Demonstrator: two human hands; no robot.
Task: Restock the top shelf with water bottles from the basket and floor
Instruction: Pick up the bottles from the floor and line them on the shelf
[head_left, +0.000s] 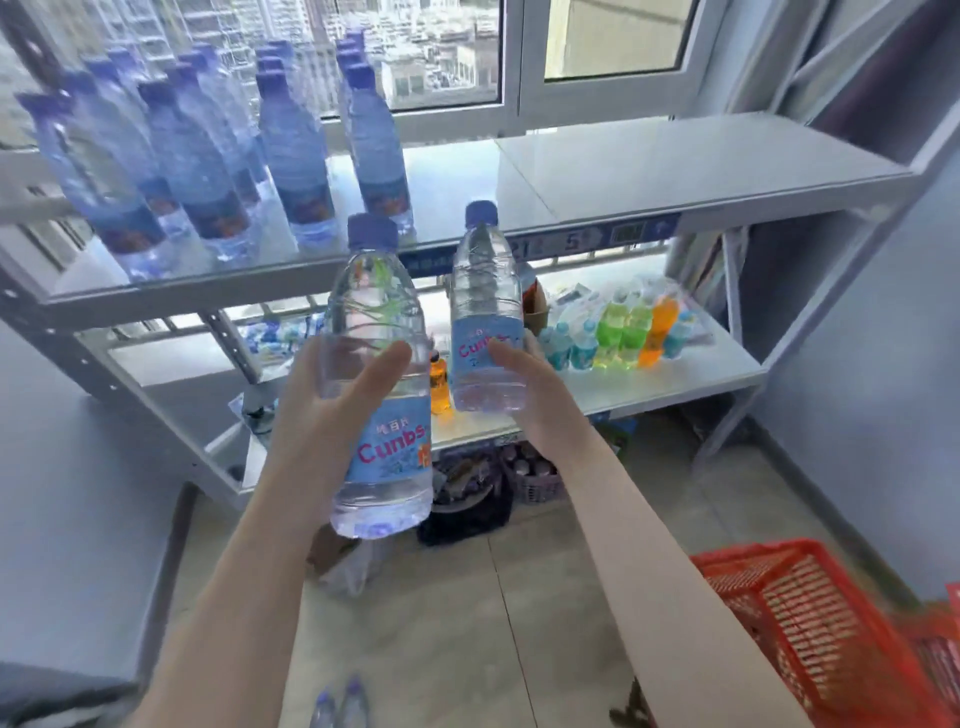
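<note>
1. The left hand (332, 395) is wrapped round the middle of a water bottle (379, 364), thumb across the front. The right hand (524, 384) grasps the lower half of a second bottle (485, 312), a little farther off and to the right. Both bottles are upright in the air before the near edge of the top shelf (675, 171), not yet on it.
2. The left half of that shelf carries close rows of standing bottles (197, 171). I judge a careless set-down beside them could tip one, and the rest might follow like dominoes.
3. Both bottle bases hang below the shelf's level. If they go forward without rising, they could strike the near edge.
4. Each bottle is smooth and held in one hand only. A slip would likely drop it onto the lower shelf (675, 384) among the coloured drinks (634, 332), or onto the floor.
5. Two more bottles (340, 704) stand on the floor at the near edge, where a step forward could kick them.
6. The red basket (810, 613) sits on the floor, near right. The part in view shows no bottles, and its right side is cut off.
7. A small purple basket (535, 483) under the lower shelf holds dark round-topped things, too blurred to name.
</note>
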